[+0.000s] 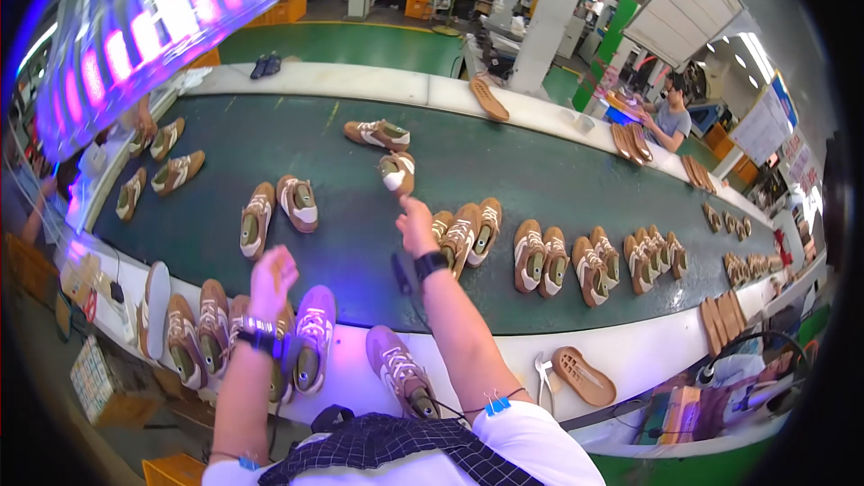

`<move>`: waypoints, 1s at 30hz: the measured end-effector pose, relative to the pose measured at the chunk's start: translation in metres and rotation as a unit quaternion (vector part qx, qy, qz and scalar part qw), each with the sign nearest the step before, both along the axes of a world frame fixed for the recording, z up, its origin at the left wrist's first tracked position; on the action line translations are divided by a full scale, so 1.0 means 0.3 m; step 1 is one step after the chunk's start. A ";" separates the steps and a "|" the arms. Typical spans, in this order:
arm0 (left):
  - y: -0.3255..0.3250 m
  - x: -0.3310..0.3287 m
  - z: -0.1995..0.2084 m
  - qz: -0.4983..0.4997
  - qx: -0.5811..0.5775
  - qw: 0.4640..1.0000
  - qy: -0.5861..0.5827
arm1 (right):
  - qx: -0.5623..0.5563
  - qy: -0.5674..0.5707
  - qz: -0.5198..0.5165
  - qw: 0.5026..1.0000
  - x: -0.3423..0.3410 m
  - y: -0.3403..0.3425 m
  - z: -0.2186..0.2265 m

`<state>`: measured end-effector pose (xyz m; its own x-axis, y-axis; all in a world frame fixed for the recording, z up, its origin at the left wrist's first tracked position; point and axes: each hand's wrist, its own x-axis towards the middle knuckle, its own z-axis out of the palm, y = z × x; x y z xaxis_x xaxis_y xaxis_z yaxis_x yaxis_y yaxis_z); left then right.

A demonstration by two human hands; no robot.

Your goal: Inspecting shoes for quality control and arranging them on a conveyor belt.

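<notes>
My right hand [416,227] reaches over the green conveyor belt, its fingers closed at the near end of a brown sneaker [397,174] with white trim. Just beyond that shoe, a matching sneaker [376,135] lies sideways on the belt. My left hand [273,277] hovers at the belt's near edge with its fingers curled; nothing shows in it. Closest to it on the belt are a brown sneaker [256,220] and its mate [298,203]. Below my left hand, a sneaker [314,337] tinted purple by the light stands on the white ledge.
Sneakers in groups [542,256] line the belt [441,297] to the right. On the near ledge [630,364] are another sneaker [402,369], pliers [544,378] and a brown sole [583,376]. A glowing lamp housing [153,36] hangs upper left. A co-worker [670,117] sits across the belt.
</notes>
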<state>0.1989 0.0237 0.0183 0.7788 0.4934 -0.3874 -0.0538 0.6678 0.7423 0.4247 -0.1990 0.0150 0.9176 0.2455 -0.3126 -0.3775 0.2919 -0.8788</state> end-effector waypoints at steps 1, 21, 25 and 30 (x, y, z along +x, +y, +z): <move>-0.049 -0.074 0.025 -0.024 -0.020 0.999 -0.009 | -0.128 -0.127 -0.081 0.980 -0.065 0.033 -0.054; -0.490 -0.339 0.060 -0.144 -0.074 0.987 0.005 | 0.147 0.000 0.085 0.986 -0.543 -0.333 -0.030; -0.508 -0.288 -0.003 -0.088 -0.174 0.977 -0.082 | 0.119 0.019 0.304 0.945 -0.655 -0.352 0.043; -0.469 -0.414 -0.100 -0.010 -0.257 0.962 -0.086 | -0.336 -0.215 0.000 0.917 -0.317 -0.162 -0.165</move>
